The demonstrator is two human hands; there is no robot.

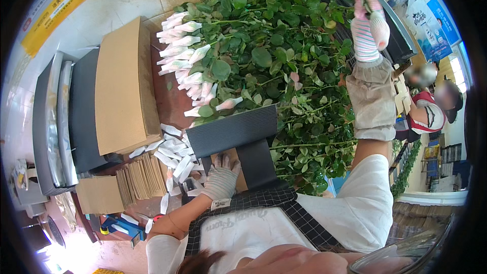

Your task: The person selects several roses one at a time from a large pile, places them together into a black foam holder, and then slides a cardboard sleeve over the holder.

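Observation:
My left hand (223, 175), in a striped knit glove, lies with fingers spread on brown cardboard (240, 171) beside black sheet material, just below a black corrugated board (233, 127). At the upper right, my right hand (366, 19), gloved and with a grey sleeve cover, is closed around a leafy flower stem; its bud in a white foam net (379, 32) hangs over the wrist. Between the hands lies a big pile of leafy stems (281, 57), their netted buds (182, 53) pointing left. Part of the held stem is hidden by my fingers.
Loose white paper sleeves (177, 152) lie left of my left hand, near stacked cardboard pieces (140, 180). A large cardboard stack (121, 87) and black sheets stand further left. A blue tape dispenser (123, 226) and red-handled scissors (157, 217) are lower left. Another person (428, 112) is at far right.

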